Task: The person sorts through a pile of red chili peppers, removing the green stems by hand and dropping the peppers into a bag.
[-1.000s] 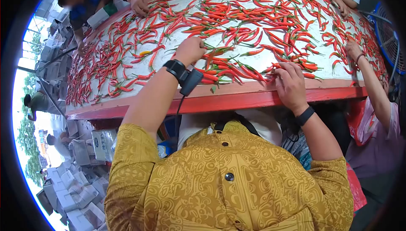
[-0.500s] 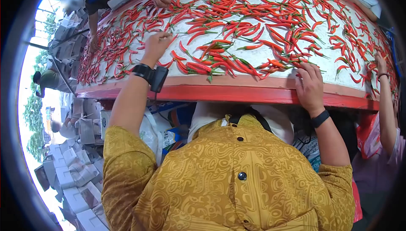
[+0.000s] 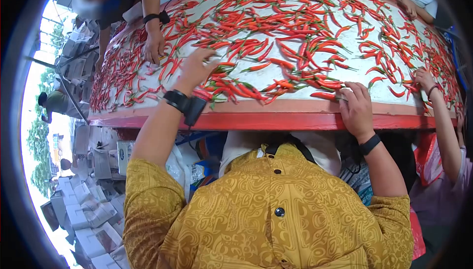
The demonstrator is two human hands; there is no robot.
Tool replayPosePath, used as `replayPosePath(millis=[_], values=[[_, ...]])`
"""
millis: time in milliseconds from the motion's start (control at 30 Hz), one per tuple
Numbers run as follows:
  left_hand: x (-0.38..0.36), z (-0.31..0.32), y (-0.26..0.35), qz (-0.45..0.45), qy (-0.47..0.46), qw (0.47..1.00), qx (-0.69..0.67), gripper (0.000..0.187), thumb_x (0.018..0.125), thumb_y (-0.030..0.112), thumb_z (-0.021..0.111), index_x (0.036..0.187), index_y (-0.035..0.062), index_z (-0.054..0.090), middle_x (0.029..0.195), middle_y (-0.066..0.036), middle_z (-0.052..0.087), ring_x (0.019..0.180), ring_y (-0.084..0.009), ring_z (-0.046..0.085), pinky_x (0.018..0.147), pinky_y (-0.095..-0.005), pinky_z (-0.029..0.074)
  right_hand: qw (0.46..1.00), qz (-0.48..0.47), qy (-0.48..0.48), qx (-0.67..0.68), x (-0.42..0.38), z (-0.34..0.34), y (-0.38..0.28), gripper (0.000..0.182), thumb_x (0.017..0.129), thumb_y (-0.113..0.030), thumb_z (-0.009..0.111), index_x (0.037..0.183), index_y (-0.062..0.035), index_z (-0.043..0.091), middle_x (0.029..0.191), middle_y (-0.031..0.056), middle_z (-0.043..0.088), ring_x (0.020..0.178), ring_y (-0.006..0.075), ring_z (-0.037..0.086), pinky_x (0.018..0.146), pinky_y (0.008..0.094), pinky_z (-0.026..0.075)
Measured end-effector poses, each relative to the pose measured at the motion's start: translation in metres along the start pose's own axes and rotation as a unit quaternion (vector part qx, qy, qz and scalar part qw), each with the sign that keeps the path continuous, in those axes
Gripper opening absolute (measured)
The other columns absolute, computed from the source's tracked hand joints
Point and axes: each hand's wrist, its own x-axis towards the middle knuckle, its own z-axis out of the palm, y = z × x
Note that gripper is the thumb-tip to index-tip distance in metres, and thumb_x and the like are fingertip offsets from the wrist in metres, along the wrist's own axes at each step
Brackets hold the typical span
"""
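Note:
Red chili peppers [image 3: 251, 47] with green stems lie spread over a white tabletop [image 3: 295, 89]. My left hand [image 3: 197, 69], with a dark band and a device at the wrist, hovers just above a pile of chilies left of the middle. Its thumb and fingers look apart, with no chili visible between them. My right hand [image 3: 356, 109] rests at the near edge with curled fingers. A red chili pepper [image 3: 323, 95] points left from its fingertips, the stem end held there.
A raised red rim [image 3: 276, 121] runs along the near edge. Another person's hand [image 3: 154, 46] reaches over chilies at the left. Someone else's hand [image 3: 424, 79] is among chilies at the right. More hands rest at the far edge. Grey boxes [image 3: 93, 220] stand at left.
My left hand has moved right and slightly down, and its fingers have parted. My right hand has lowered slightly. The co-worker's hand opposite has come down and left over the chilies.

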Motion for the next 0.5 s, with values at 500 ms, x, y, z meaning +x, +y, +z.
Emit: replayPosePath(millis=[500], values=[[0.109,0.067,0.09,0.05,0.037,0.996,0.068,0.019,0.084,0.017,0.061,0.1,0.0106,0.067,0.095,-0.013,0.061,0.089,-0.0316,0.06,0.077,-0.0426,0.048,0.999,-0.027,0.013,0.023,-0.026,-0.03,0.075,0.023,0.074,-0.003,0.062,0.096,-0.0012,0.06,0.109,0.0133,0.059,0.106,0.0335,0.052,0.091,0.0432,0.042]])
